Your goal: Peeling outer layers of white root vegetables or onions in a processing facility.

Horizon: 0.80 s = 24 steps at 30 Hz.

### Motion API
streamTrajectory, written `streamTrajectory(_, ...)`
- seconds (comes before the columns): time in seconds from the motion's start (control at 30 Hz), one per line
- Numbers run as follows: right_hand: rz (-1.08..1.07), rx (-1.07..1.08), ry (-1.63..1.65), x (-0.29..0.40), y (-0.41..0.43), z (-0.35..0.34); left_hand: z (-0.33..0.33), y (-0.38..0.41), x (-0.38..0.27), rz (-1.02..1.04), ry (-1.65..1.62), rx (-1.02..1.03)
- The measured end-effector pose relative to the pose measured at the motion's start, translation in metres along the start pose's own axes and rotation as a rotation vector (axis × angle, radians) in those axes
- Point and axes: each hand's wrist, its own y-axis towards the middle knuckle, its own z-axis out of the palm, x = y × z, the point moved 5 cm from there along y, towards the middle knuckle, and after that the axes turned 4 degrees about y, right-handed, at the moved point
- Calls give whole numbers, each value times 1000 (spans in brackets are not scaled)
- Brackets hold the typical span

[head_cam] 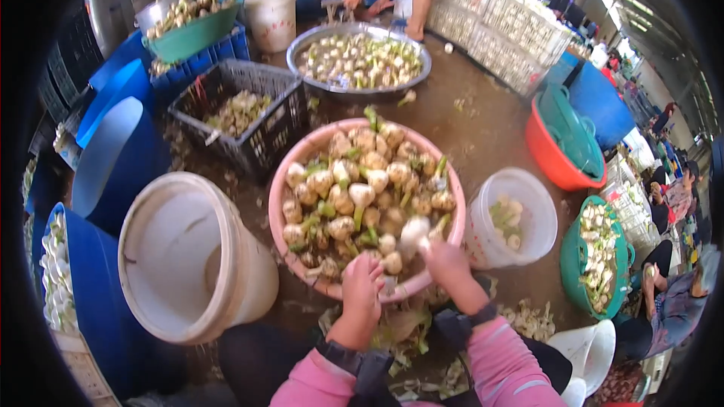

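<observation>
A pink plastic basin (278, 220) sits before me, heaped with unpeeled garlic bulbs (341, 199) that have short green stems. My right hand (449, 267) is over the basin's near right side and grips a smooth white garlic bulb (416, 230) by its stem; the bulb is slightly blurred. Over the near rim is my left hand (363, 280), fingers curled. Something pale shows beside its fingers, but whether the hand holds it is unclear. Right of the basin stands a translucent bucket (512, 212) with some pale bulbs at its bottom.
A large white bucket (169, 254) leans at my left. Beyond the basin are a black crate (288, 107) and a metal basin (362, 86) of garlic. Peelings (526, 319) litter the wet floor. A person (676, 305) works at right; another person's hands (362, 0) show at the back.
</observation>
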Motion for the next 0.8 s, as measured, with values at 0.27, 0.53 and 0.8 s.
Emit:
streamTrajectory(0.27, -33, -413, 455, 63, -74, -64, 34, -30, -17, -4, -318, 378)
streamTrajectory(0.53, -230, -549, 606, 75, -97, -106, 33, -67, -12, 340, 317, 489)
streamTrajectory(0.8, 182, -604, 717, 42, -106, -113, 31, -91, -28, 674, 751, 519)
